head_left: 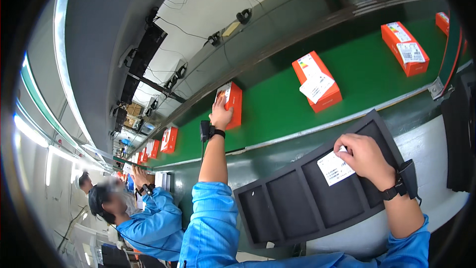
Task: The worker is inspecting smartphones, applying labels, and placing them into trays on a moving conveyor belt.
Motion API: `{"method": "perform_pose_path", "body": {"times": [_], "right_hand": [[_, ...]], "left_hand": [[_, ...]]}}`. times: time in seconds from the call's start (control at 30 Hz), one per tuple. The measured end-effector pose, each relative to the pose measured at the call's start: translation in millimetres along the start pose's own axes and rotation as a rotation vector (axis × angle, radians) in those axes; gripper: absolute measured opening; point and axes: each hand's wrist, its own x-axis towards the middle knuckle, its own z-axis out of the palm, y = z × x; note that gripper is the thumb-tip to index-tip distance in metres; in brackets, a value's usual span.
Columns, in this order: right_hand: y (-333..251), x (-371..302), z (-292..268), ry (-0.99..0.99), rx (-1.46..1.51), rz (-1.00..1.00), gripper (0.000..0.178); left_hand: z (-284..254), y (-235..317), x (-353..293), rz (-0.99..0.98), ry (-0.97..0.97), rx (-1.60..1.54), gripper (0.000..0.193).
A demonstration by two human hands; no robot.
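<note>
My left hand (221,114) reaches out over the green conveyor belt and rests on an orange box (235,104), its fingers laid on the box's labelled top. Whether the fingers grip the box or only touch it is hard to see. In my right hand (364,156), pinched between thumb and fingers, is a white printed label sheet (334,168). That sheet hangs above a black compartmented tray (295,191) in front of me. Both wrists carry a black strap with a small device.
More orange boxes ride the green belt (267,104): one box (317,82) with a loosely stuck label, another box (404,49) farther right, several at left. A co-worker in blue (148,223) stands at the left. A metal rail (307,130) edges the belt.
</note>
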Motion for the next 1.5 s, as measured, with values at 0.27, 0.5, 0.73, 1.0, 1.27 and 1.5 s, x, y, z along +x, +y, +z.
{"method": "perform_pose_path", "body": {"times": [0.27, 0.5, 0.73, 1.0, 1.27, 1.5], "right_hand": [[-4, 4, 5, -0.026, 0.021, 0.019, 0.010], [9, -2, 16, 0.011, 0.045, 0.004, 0.010], [-3, 5, 21, 0.019, 0.032, 0.047, 0.014], [-12, 12, 41, 0.078, 0.234, 0.048, 0.027], [-19, 18, 49, 0.226, 0.208, 0.113, 0.030], [-27, 23, 70, 0.172, 0.116, 0.105, 0.024]], "left_hand": [[51, -38, 12, 0.054, 0.023, -0.137, 0.074], [-11, -23, -7, -0.335, -0.008, -1.802, 0.071], [-33, 23, -93, 0.053, 0.140, -1.289, 0.031], [-37, 182, -247, 0.195, -0.628, -1.312, 0.012], [-41, 30, -106, -0.111, 0.134, -1.372, 0.028], [-25, -65, -44, -0.221, 0.136, -1.161, 0.043]]}}
